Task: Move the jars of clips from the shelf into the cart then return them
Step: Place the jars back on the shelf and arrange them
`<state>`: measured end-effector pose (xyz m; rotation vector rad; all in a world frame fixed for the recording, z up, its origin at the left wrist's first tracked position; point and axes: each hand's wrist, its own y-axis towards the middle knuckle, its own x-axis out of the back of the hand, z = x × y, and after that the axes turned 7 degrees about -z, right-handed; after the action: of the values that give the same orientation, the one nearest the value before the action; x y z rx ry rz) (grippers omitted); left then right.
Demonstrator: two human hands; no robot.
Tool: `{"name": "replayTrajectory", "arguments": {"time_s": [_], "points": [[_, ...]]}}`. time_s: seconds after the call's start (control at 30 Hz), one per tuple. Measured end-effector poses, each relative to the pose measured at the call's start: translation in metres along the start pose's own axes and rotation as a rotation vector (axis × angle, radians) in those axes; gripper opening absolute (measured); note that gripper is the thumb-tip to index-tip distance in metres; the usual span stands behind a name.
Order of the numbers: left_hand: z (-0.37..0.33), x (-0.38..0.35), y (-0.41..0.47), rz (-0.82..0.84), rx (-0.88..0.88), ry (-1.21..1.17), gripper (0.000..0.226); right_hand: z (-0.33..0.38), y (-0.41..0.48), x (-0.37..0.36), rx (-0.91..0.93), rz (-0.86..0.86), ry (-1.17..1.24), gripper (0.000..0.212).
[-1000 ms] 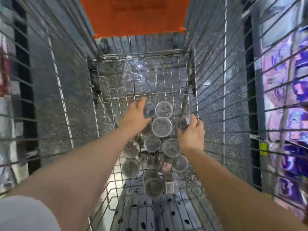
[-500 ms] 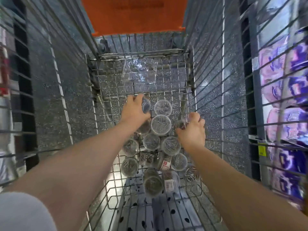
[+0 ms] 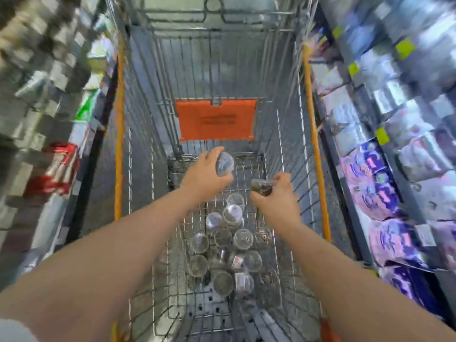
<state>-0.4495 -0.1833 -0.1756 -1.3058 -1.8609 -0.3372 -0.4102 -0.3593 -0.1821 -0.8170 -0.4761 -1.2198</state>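
Heap of jars [image 3: 222,243]: on the wire floor of the cart [image 3: 281,144], well to the near side of the orange flap [image 3: 216,119]. Some stand lid-up and some lie tipped (a loose pile, probably dropped in rather than stacked).
Right grip [image 3: 276,196]: nearer than the flap, below its right corner, with the fingers curled round the right jar [image 3: 262,187], which it holds clear above the heap.
Right jar against grip: it juts out left of the fingers, with dark clips showing through its wall and its flat lid edge on the flap's side.
Left grip [image 3: 204,176]: closer to the flap, just under its lower edge and left of middle, closed round the left jar [image 3: 225,164].
Left jar against grip: right of the palm, with a clear round end turned towards the camera.
Reason for holds: one jar per grip, both held above the pile, which I read as the return leg to the shelf.
Shelf [image 3: 377,193]: right of the flap and stocked with purple packets; it is too blurred to pick out the jars' slot.
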Motion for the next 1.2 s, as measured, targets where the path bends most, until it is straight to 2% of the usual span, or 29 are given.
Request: {"name": "replayTrajectory", "arguments": {"time_s": [0.1,0.33,0.5,0.6,0.67,0.83,0.9,1.07,1.2], "points": [[-0.034,0.030,-0.029,-0.099,-0.072,-0.013,0.056,0.018,-0.019,0.032,0.129,-0.014,0.044,0.055],[-0.098,0.088,-0.135,-0.214,-0.161,0.018,0.059,0.045,-0.085,0.105,0.441,-0.016,0.091,0.053],[-0.123,0.124,-0.242,-0.257,-0.156,0.025,0.062,0.056,-0.157,0.150,0.691,0.012,0.150,0.057],[-0.127,0.149,-0.307,-0.353,-0.116,0.021,0.059,0.080,-0.208,0.169,0.827,0.063,0.157,0.057],[-0.122,0.170,-0.353,-0.449,-0.092,0.040,0.052,0.102,-0.247,0.176,0.935,0.126,0.146,0.057],[-0.094,0.235,-0.467,-0.607,-0.009,0.080,0.056,0.160,-0.351,0.178,1.114,0.289,0.119,0.056],[-0.078,0.264,-0.514,-0.684,0.013,0.080,0.050,0.184,-0.396,0.170,1.210,0.317,0.157,0.054],[-0.021,0.333,-0.626,-0.810,0.128,0.103,0.038,0.244,-0.515,0.126,1.366,0.381,0.228,0.053],[0.025,0.389,-0.719,-0.915,0.239,0.167,0.042,0.291,-0.612,0.076,1.472,0.515,0.291,0.051]]}}
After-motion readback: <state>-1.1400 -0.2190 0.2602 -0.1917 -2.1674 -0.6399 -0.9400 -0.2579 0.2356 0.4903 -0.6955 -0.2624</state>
